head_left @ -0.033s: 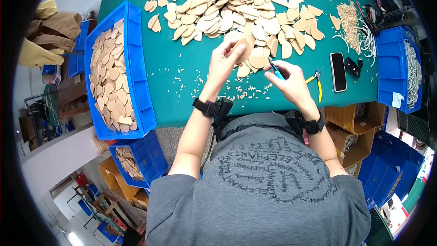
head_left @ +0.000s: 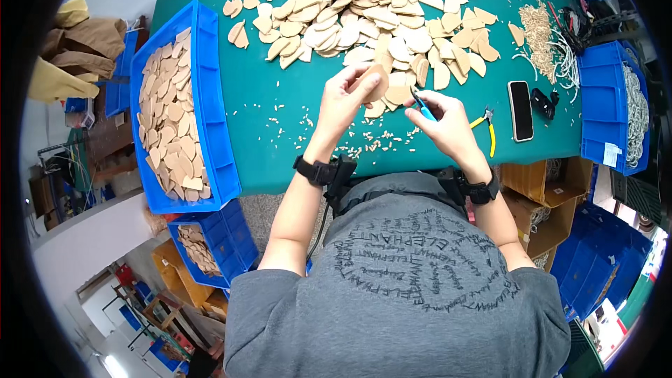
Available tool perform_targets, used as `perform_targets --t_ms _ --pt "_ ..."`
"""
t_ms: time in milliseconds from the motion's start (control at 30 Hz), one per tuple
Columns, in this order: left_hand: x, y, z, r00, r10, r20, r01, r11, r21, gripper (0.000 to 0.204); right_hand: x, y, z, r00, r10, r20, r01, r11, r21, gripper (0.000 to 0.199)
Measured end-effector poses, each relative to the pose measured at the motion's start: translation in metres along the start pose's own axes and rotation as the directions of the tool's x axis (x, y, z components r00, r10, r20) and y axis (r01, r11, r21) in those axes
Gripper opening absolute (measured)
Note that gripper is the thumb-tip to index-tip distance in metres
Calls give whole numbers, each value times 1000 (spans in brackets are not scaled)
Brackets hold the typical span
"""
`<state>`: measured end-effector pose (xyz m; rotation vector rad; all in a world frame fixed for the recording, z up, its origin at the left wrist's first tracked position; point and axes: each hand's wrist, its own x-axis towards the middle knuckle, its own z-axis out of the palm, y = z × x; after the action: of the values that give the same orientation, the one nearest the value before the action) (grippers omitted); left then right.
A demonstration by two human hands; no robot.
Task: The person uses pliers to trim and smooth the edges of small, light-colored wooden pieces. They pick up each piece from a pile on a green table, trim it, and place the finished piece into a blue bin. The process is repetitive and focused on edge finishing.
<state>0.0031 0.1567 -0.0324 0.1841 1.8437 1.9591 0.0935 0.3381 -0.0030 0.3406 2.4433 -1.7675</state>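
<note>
My left hand (head_left: pixel 348 94) is closed on a flat tan piece (head_left: pixel 378 84) with a rounded edge, pinched between thumb and fingers above the green table. My right hand (head_left: pixel 445 120) grips a small blue-handled tool (head_left: pixel 424 108) with a dark, narrow tip. That tip points toward the tan piece but stands apart from it; the tool's exact kind is partly hidden by my fingers. Just beyond both hands spreads a large pile of similar tan pieces (head_left: pixel 399 49). Yellow-handled nippers (head_left: pixel 491 134) lie to the right of my right hand.
A blue crate (head_left: pixel 225 161) full of tan pieces stands on the left. At right are a phone (head_left: pixel 520 112), a black device (head_left: pixel 544 103), a heap of small tan bits (head_left: pixel 535 35), white cords (head_left: pixel 564 63) and a blue bin (head_left: pixel 600 98). Small scraps (head_left: pixel 378 141) litter the green tabletop (head_left: pixel 262 161).
The tan piece in my left hand has shifted very slightly toward me and turned a little. My right hand and its tool have hardly moved.
</note>
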Motion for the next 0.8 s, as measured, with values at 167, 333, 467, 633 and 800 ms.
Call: perform_targets --t_ms 167,333,467,633,800 --pt "-29 22 -2 998 40 38 -43 995 90 27 10 -11 7 995 -79 63 81 996 -24 28" --pt "-35 19 -6 986 164 11 -163 967 196 25 11 -18 10 989 -102 110 106 994 -30 31" --pt "-37 17 -10 983 183 -1 -177 953 247 25 12 -19 13 986 -130 102 135 990 -44 30" --pt "-41 23 -9 983 185 6 -180 949 260 25 11 -23 14 985 -126 117 137 986 -95 28" --pt "-42 27 -9 983 183 12 -180 946 272 25 11 -20 15 978 -174 114 183 981 -70 23"
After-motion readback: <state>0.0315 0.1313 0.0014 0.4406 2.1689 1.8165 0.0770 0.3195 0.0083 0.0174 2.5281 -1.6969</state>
